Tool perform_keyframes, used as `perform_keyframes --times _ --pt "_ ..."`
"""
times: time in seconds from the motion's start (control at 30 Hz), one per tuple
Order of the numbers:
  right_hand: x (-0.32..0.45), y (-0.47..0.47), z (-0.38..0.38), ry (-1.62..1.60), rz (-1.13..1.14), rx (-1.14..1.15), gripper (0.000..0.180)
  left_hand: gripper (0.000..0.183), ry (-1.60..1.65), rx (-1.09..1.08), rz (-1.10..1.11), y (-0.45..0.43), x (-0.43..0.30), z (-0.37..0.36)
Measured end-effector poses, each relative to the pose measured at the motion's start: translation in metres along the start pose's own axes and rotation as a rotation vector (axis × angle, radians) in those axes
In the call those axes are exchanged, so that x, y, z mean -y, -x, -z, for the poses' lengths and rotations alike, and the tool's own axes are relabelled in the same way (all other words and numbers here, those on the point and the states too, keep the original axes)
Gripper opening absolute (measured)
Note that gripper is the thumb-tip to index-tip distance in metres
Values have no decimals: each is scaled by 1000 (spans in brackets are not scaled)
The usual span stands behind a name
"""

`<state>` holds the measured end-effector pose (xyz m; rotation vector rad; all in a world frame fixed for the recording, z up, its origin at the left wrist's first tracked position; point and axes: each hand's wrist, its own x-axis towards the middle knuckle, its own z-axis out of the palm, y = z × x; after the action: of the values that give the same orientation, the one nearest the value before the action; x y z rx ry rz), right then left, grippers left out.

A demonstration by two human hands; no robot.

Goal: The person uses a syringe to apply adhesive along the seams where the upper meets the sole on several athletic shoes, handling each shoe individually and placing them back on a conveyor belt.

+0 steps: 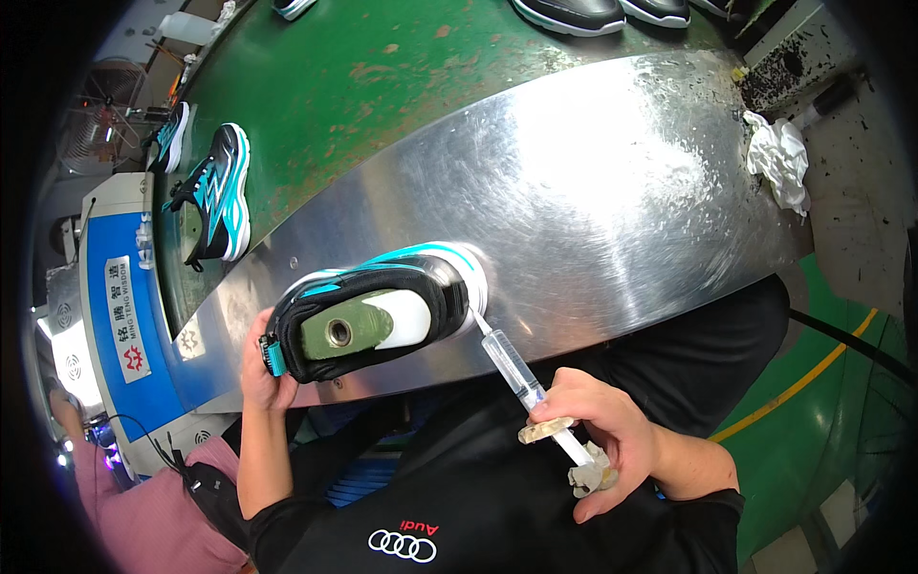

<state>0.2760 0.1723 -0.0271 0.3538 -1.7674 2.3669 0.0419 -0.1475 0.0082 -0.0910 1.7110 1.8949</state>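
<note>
On the metal work surface (559, 194) stands a black and turquoise sports shoe (452, 287) with a white sole, its heel turned to the right. A green and white shoe last (366, 330) fills its opening. My left hand (267, 369) grips the shoe at its toe and lace end. In my right hand (609, 423) is a clear plastic syringe (513, 362), its flange and plunger end wrapped in pale material. The syringe's tip meets the shoe's heel near the line between upper and sole; whether fluid comes out is too small to tell.
Another turquoise and black shoe (224, 194) stands on the green belt (401, 79) at left. More black shoes (574, 14) are at the far edge. Crumpled white tissue (778, 161) lies at right. A co-worker in a pink top (158, 502) is at lower left, near a blue and white machine (143, 323).
</note>
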Motion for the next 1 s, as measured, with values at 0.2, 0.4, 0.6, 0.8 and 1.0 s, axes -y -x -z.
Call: perform_keyframes --times 0.2,0.4,0.6,0.8,1.0 --pt "-1 1 -6 17 8 -25 81 21 8 -105 117 34 12 0" --pt "5 2 -10 44 -2 -38 81 47 181 18 221 62 18 -26" --pt "14 1 -13 80 -8 -53 82 71 341 186 287 75 34 -44" --pt "32 -9 -17 86 -37 -54 82 77 427 356 349 76 40 -76" --pt "53 -12 -19 21 -176 12 88 80 613 470 462 81 58 -83"
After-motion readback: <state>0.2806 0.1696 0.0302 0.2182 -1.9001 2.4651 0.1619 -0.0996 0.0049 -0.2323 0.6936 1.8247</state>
